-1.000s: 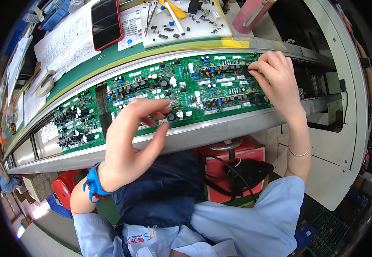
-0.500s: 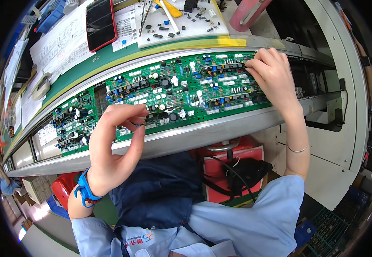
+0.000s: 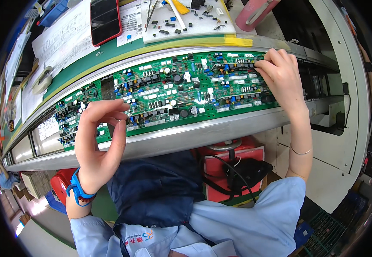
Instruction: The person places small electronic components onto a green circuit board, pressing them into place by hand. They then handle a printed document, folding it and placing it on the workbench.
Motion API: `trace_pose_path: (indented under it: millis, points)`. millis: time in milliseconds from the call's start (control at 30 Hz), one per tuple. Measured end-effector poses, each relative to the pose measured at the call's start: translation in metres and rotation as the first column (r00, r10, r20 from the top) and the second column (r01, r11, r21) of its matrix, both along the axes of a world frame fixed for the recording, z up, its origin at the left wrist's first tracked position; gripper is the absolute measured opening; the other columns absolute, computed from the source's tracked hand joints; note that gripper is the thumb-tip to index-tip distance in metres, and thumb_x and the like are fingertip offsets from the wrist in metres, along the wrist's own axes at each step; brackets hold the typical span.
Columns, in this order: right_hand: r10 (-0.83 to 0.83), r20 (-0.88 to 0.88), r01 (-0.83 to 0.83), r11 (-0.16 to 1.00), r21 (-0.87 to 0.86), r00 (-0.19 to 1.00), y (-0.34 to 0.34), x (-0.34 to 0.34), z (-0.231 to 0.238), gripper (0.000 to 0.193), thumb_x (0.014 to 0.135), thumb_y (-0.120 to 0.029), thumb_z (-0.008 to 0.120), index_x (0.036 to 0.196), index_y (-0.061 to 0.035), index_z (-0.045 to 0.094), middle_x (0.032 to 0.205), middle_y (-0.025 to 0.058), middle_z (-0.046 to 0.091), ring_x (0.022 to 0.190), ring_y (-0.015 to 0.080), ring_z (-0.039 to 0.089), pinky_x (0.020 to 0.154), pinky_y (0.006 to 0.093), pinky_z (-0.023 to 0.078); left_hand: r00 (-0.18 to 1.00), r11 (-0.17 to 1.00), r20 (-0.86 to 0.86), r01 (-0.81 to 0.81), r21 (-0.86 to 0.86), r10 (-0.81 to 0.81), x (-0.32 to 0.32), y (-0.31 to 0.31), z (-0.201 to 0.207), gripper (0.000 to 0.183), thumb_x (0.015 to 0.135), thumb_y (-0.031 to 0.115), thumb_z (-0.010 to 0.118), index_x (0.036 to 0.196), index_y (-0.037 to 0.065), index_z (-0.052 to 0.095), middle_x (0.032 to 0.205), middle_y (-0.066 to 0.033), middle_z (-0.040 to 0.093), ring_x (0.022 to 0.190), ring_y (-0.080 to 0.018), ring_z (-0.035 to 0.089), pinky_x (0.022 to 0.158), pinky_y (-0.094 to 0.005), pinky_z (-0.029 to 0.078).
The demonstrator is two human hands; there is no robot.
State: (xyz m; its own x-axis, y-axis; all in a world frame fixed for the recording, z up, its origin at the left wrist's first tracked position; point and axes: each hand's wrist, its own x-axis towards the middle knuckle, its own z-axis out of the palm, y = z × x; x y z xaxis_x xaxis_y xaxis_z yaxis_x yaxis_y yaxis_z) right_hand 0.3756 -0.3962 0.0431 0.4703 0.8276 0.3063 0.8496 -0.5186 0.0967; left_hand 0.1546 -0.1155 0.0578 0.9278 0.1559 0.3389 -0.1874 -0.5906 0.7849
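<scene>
A long green circuit board [image 3: 203, 112], packed with small components, lies across a metal rail track before me. My right hand [image 3: 280, 79] is at the board's far right part, its fingers closed on the board among the components; the exact grip point is hidden. My left hand [image 3: 98, 137] hovers over the near edge at the left, curved with thumb and fingers apart and nothing visible between them. Beneath and beyond it, a second populated green board [image 3: 72, 124] sits to the left, with a dark gap between the two boards.
The near metal rail [image 3: 186, 143] runs along the boards. Behind lie a red-edged phone [image 3: 105, 21], paper sheets [image 3: 61, 47], a tape roll [image 3: 43, 81] and a white foam pad [image 3: 190, 34] with loose components. A pink bottle [image 3: 254, 15] and a pale machine frame [image 3: 344, 64] stand right.
The boards have shifted right along the rails, and my right hand has moved right with them. My left hand has drawn back to the left, its thumb and fingers further apart.
</scene>
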Motion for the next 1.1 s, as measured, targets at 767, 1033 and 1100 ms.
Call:
trace_pose_path:
  millis: [767,1033,1100]
  points:
    - [-0.394,-0.648,0.496,0.868,-0.028,0.652,-0.113,0.027,-0.048,0.017,0.087,-0.003,0.043,0.097,0.0057,0.054,0.091,0.0097,0.056,0.087,0.0166,0.053,0.082,0.0269,0.041,0.805,0.799,0.035,-0.592,0.107,0.592,-0.096,0.133,0.005,0.022,0.088,-0.002,0.052,0.11,-0.002,0.054,0.098,-0.0088,0.061,0.088,-0.0125,0.059,0.077,-0.0252,0.048]
    - [-0.338,-0.692,0.42,0.906,-0.055,0.638,-0.131,0.045,-0.057,0.008,0.082,0.004,0.036,0.085,0.0,0.043,0.078,0.0046,0.04,0.074,0.0133,0.038,0.072,0.0223,0.034,0.855,0.871,-0.209,-0.422,0.252,0.475,-0.12,0.165,0.002,0.014,0.081,-0.004,0.06,0.094,-0.001,0.063,0.085,-0.0063,0.063,0.079,-0.0124,0.06,0.07,-0.0243,0.047]
    - [-0.349,-0.705,0.416,0.906,-0.084,0.618,-0.133,0.048,-0.054,0.008,0.081,0.004,0.036,0.083,-0.0004,0.042,0.076,0.004,0.038,0.072,0.0126,0.037,0.069,0.0222,0.033,0.915,0.94,-0.237,-0.287,0.185,0.327,-0.113,0.167,-0.006,0.017,0.077,-0.006,0.062,0.093,0.0,0.064,0.083,-0.008,0.063,0.076,-0.0165,0.06,0.068,-0.0258,0.047]
